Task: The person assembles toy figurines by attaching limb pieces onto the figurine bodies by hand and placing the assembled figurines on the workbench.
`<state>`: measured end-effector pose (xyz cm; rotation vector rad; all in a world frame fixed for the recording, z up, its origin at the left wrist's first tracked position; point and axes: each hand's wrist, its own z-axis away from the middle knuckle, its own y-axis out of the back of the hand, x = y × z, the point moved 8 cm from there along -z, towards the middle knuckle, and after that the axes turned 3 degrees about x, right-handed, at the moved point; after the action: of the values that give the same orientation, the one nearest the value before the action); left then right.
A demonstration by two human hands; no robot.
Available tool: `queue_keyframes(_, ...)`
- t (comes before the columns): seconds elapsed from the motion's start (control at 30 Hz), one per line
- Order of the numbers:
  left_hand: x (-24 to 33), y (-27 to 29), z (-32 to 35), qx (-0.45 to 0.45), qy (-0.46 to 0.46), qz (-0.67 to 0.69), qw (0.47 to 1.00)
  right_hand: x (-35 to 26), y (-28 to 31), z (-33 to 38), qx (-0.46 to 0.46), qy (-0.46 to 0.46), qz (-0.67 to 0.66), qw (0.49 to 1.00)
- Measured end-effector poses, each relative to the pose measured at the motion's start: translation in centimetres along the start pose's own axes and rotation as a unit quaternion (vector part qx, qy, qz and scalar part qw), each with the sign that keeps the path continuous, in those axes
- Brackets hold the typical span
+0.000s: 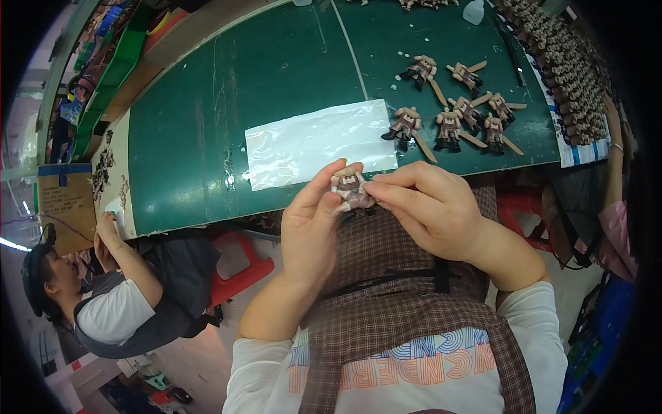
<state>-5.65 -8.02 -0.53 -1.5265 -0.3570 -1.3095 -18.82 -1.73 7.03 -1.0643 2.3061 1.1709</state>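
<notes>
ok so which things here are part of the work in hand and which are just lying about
Likely part of the work:
brown and beige figurine, held by the left hand and right hand
similar figurines with flat wooden sticks, on the green tabletop

Probably just about:
cardboard box
red plastic stool
small white bottle, role unclear

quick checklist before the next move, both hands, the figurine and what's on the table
1. Left hand has a grip on the small brown-and-beige figurine, between thumb and fingers: ok
2. Right hand is at the figurine's side: ok
3. Separate part pinched by the right hand: cannot tell, fingers hide it
4. Glossy white rectangular sheet lies on the green tabletop: ok
5. Other brown-and-beige figurines with flat tan sticks are right of the sheet: ok
</notes>
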Motion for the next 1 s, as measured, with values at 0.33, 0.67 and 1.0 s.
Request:
queue_keyframes(0.33, -2.3, 0.1, 1.5, 0.063, 0.087, 0.006, 0.994, -1.3, 0.0, 1.6, 0.006, 0.044, 0.062, 0.997)
queue_keyframes(0.67, -2.7, 0.7, 3.6, 0.030, 0.103, -0.050, 0.993, -3.1, -1.4, 4.5, 0.049, 0.171, 0.196, 0.964)
queue_keyframes(1.0, -6.4, 4.2, 4.9, -0.014, 0.172, 0.002, 0.985, -2.7, 0.5, 5.2, 0.098, 0.118, 0.085, 0.985)
